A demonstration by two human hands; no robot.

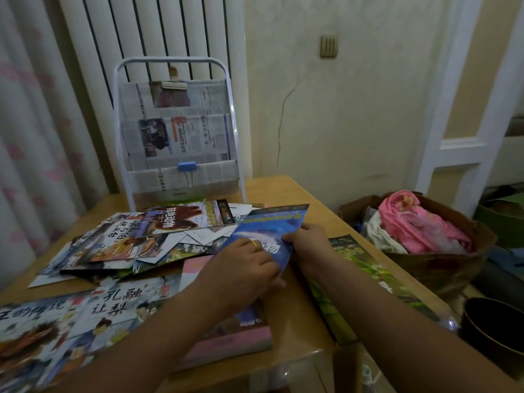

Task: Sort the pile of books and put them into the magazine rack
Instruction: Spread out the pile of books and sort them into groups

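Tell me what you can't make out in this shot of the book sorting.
Head view only:
- Blue book: the title is partly covered by the left hand and right hand gripping it.
- Green book: the right forearm crosses it.
- Magazine rack: newspaper fills its pockets, so their depth is hidden.
- Pile of books: lower covers are overlapped.
- Front-left books: blurred and cut off by the frame edge.

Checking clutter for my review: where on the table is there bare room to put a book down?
Bare wood shows on the table right of the magazine rack, and between the blue book and green book. The left half is crowded with books.
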